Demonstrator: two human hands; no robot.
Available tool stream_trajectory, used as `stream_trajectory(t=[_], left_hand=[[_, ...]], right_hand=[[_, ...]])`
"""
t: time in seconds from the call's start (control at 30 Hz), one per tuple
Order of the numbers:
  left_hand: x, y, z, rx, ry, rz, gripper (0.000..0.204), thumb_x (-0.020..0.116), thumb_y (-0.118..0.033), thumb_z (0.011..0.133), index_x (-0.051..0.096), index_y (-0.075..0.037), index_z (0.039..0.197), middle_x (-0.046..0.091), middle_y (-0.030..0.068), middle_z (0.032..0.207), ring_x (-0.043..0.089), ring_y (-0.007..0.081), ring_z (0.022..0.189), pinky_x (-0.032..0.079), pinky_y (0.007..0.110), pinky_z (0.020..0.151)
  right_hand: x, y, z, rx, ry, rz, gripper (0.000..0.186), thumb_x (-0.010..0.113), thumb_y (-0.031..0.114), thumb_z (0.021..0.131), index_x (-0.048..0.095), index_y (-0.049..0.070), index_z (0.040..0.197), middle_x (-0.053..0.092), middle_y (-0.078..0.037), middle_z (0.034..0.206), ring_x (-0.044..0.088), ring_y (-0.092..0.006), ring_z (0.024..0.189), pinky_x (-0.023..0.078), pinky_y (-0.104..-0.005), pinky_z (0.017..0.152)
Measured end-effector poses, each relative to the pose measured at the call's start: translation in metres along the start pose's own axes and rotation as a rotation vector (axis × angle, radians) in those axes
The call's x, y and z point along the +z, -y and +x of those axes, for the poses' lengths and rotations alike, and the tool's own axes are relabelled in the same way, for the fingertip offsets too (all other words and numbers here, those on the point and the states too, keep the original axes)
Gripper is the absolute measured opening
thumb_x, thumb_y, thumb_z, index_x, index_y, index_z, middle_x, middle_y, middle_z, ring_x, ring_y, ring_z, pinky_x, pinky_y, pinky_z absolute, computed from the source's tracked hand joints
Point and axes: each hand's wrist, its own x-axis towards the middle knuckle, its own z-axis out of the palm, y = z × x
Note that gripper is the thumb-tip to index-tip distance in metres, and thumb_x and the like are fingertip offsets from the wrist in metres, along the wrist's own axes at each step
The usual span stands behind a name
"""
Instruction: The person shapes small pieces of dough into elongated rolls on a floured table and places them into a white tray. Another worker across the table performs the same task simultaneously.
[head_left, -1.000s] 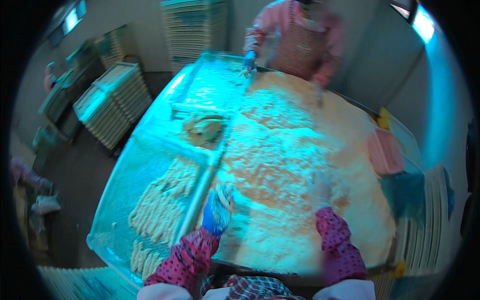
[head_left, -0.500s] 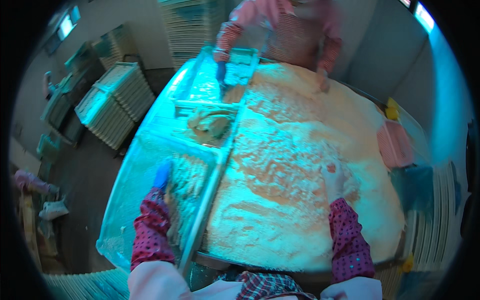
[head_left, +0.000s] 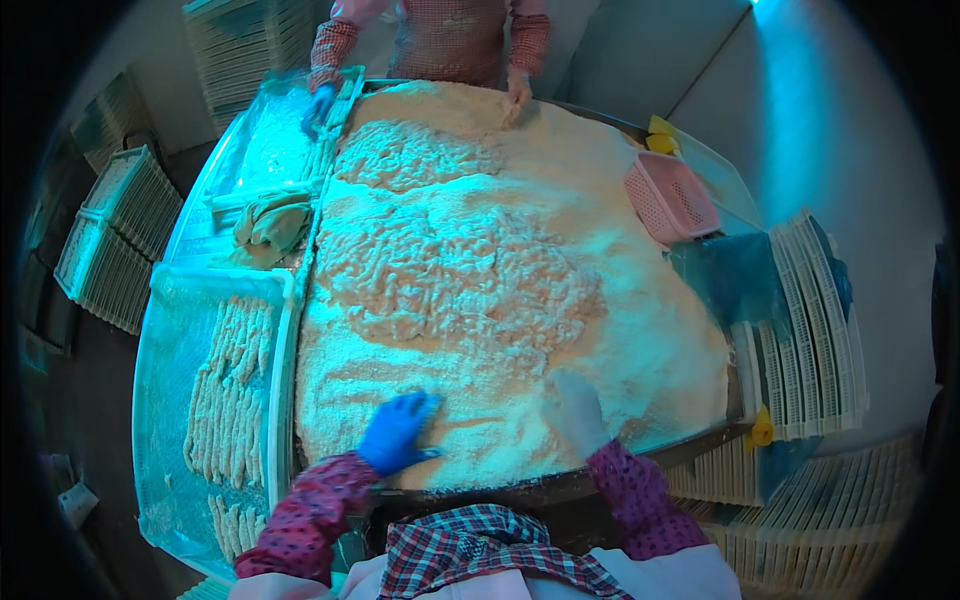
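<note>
A broad bed of pale crumbs (head_left: 650,340) covers the table, and many crumb-coated strips (head_left: 450,270) lie heaped across its middle. Over the near edge of the crumbs is my left hand (head_left: 398,434) in a blue glove, fingers spread and holding nothing. My right hand (head_left: 577,408), in a whitish glove, is at the crumbs just below the heap; its fingers are blurred. To the left, a pale tray (head_left: 165,400) carries coated strips (head_left: 228,410) laid side by side in rows.
Across the table a person (head_left: 455,40) works with one blue-gloved hand at a far tray (head_left: 262,130) and the other at the crumbs. A crumpled cloth (head_left: 272,225) lies between the trays. At right are a pink basket (head_left: 672,195) and stacked trays (head_left: 815,330).
My left hand has come from the left tray over to the near crumbs. My right hand has drawn back toward me from the heap. The whole view has shifted.
</note>
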Motion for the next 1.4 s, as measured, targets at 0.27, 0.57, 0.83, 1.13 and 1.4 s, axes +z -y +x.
stream_trajectory(t=[0.27, 0.57, 0.83, 1.13, 1.4], left_hand=[[0.047, -0.022, 0.060, -0.050, 0.061, -0.041, 0.052, 0.068, -0.016, 0.073, 0.052, -0.011, 0.122, 0.056, 0.0128, 0.113, 0.055, 0.0317, 0.097, 0.046, 0.038, 0.082], [-0.006, -0.003, 0.028, 0.001, 0.090, -0.301, 0.041, 0.066, 0.000, 0.071, 0.061, -0.012, 0.110, 0.062, 0.0113, 0.107, 0.056, 0.0326, 0.097, 0.047, 0.038, 0.082], [-0.010, -0.007, -0.002, -0.452, -0.050, -0.165, 0.042, 0.067, -0.028, 0.077, 0.059, -0.010, 0.115, 0.064, 0.0149, 0.090, 0.061, 0.0311, 0.083, 0.049, 0.041, 0.071], [0.064, -0.021, 0.036, -0.457, -0.457, -1.223, 0.042, 0.057, -0.021, 0.087, 0.047, -0.007, 0.125, 0.060, 0.0112, 0.105, 0.062, 0.0253, 0.088, 0.048, 0.038, 0.079], [0.089, 0.003, 0.005, -0.223, -0.215, -2.522, 0.039, 0.049, -0.026, 0.093, 0.046, -0.002, 0.124, 0.056, 0.0072, 0.099, 0.056, 0.0218, 0.082, 0.049, 0.031, 0.074]], right_hand=[[-0.006, 0.009, 0.061, -0.361, -0.233, -0.042, 0.022, 0.064, 0.008, 0.072, 0.058, 0.006, 0.093, 0.059, -0.011, 0.090, 0.057, -0.0291, 0.088, 0.046, -0.0386, 0.075], [-0.047, 0.015, 0.038, -0.096, -0.353, 0.631, 0.020, 0.067, 0.014, 0.072, 0.061, 0.008, 0.090, 0.061, -0.010, 0.085, 0.062, -0.0254, 0.078, 0.049, -0.0340, 0.071], [-0.002, -0.014, -0.011, -0.141, 0.091, 0.330, 0.040, 0.072, 0.024, 0.068, 0.061, 0.008, 0.103, 0.059, -0.013, 0.091, 0.058, -0.0294, 0.086, 0.047, -0.0395, 0.076], [0.004, 0.039, -0.007, -0.329, -0.299, 0.232, 0.036, 0.067, 0.014, 0.075, 0.058, 0.007, 0.109, 0.058, -0.012, 0.104, 0.057, -0.0289, 0.093, 0.047, -0.0363, 0.077], [0.026, 0.039, -0.026, -0.248, -0.032, 0.162, 0.042, 0.067, 0.017, 0.079, 0.057, 0.008, 0.118, 0.061, -0.012, 0.106, 0.059, -0.0274, 0.096, 0.046, -0.0355, 0.085]])
